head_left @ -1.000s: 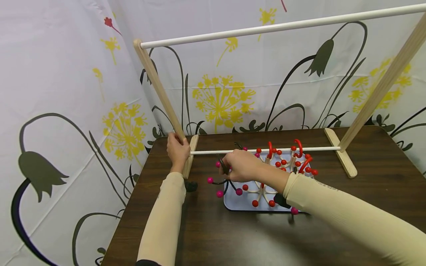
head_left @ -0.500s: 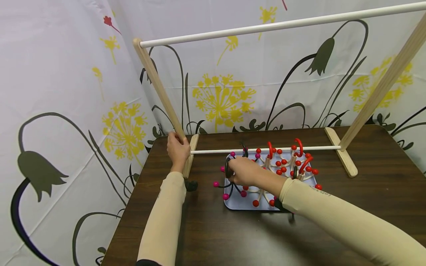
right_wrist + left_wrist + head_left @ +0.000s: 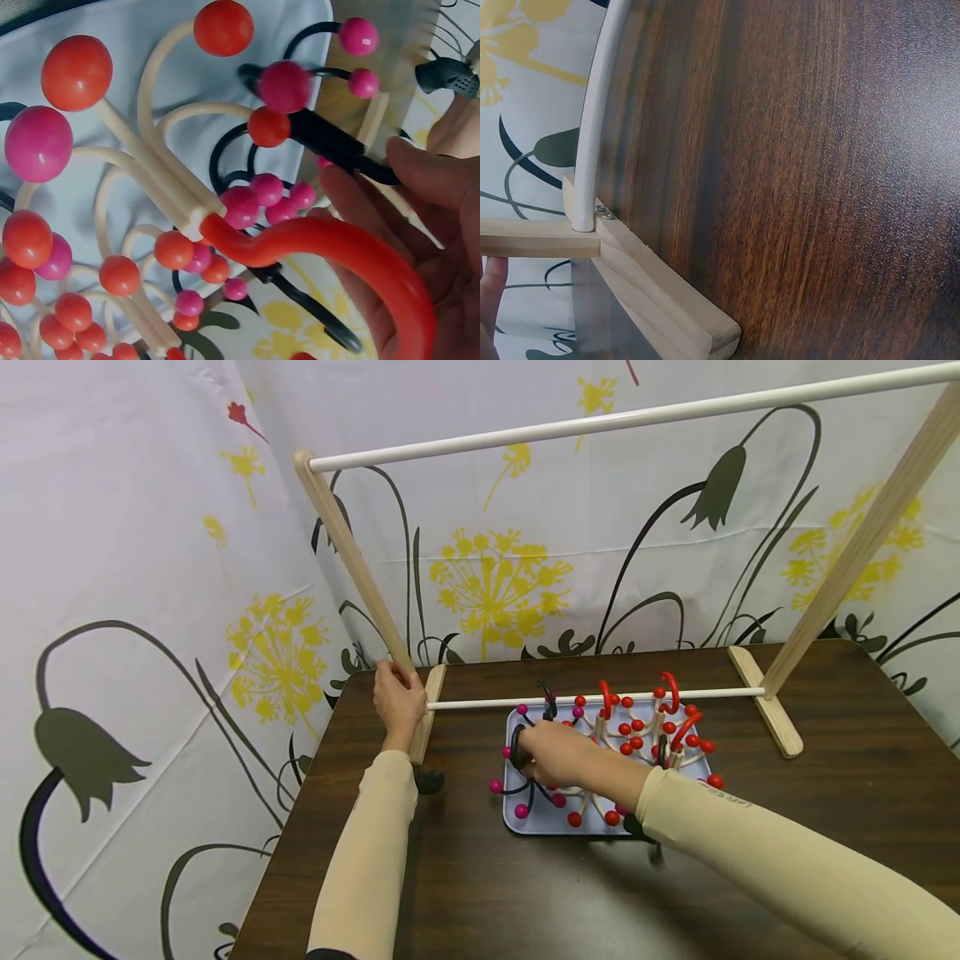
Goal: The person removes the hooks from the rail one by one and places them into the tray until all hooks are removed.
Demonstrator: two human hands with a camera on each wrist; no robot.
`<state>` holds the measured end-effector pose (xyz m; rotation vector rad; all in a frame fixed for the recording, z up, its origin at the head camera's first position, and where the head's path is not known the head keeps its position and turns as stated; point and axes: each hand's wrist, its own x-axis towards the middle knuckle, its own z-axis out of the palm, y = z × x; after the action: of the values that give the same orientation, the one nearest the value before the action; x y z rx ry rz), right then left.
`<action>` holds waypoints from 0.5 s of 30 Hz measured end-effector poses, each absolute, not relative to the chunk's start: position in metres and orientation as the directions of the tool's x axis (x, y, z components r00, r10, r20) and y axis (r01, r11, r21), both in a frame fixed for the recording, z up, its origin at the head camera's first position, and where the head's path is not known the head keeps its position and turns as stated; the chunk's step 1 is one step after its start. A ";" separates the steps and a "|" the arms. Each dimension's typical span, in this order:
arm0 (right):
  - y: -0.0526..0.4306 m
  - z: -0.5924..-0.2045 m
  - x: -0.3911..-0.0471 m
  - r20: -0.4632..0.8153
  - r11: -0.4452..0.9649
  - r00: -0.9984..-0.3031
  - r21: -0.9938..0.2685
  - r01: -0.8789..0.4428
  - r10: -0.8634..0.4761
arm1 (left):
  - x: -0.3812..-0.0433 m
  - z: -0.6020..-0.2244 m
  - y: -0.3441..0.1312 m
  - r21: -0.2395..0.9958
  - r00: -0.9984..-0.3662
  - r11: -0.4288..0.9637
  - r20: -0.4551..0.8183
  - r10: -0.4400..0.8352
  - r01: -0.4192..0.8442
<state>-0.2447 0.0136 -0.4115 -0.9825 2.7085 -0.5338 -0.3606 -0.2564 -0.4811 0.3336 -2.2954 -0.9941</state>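
Note:
My left hand (image 3: 400, 703) holds the foot of the left wooden upright (image 3: 348, 553) of a rack, where it meets its base bar; only part of that hand shows in the left wrist view. My right hand (image 3: 561, 753) pinches the hook of a black multi-armed hanger (image 3: 322, 139) with pink ball tips. That hanger is over the left part of a pale blue tray (image 3: 525, 825). Beside it on the tray are several beige hangers with red hooks (image 3: 670, 692) and red balls, plus other black ones. My right hand and sleeve cover part of the tray.
A white top rod (image 3: 600, 422) spans the rack above the tray, and a thin lower rod (image 3: 480, 703) runs behind it. The right upright (image 3: 862, 539) stands on a wooden foot (image 3: 765, 702). A patterned curtain (image 3: 150, 560) hangs behind the brown table (image 3: 480, 893).
My right hand, with the black hanger, has moved right from the tray's left edge to over the tray. The left hand has stayed on the upright.

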 end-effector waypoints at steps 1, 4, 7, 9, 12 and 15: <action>0.014 -0.410 -0.244 -0.079 0.719 -0.759 -0.395 -0.572 -0.647 | -0.361 -0.481 -0.257 0.727 -0.784 0.687 0.433 -0.445 0.012; 0.014 -0.406 -0.240 -0.095 0.742 -0.772 -0.371 -0.558 -0.628 | -0.361 -0.481 -0.257 0.727 -0.785 0.686 0.435 -0.441 0.018; 0.015 -0.400 -0.235 -0.118 0.769 -0.788 -0.344 -0.538 -0.604 | -0.362 -0.482 -0.259 0.732 -0.790 0.681 0.424 -0.443 0.012; 0.015 -0.395 -0.232 -0.125 0.782 -0.796 -0.325 -0.531 -0.592 | -0.362 -0.483 -0.260 0.734 -0.789 0.679 0.421 -0.448 0.007; 0.017 -0.386 -0.226 -0.128 0.796 -0.804 -0.294 -0.529 -0.581 | -0.362 -0.485 -0.262 0.732 -0.788 0.681 0.418 -0.452 -0.002; 0.021 -0.374 -0.220 -0.117 0.800 -0.807 -0.275 -0.534 -0.579 | -0.362 -0.486 -0.263 0.730 -0.784 0.684 0.426 -0.451 0.003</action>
<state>-0.2202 0.0207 -0.3741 -0.8724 2.7918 -0.3410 -0.3620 -0.2634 -0.4859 0.3428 -2.2978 -0.9975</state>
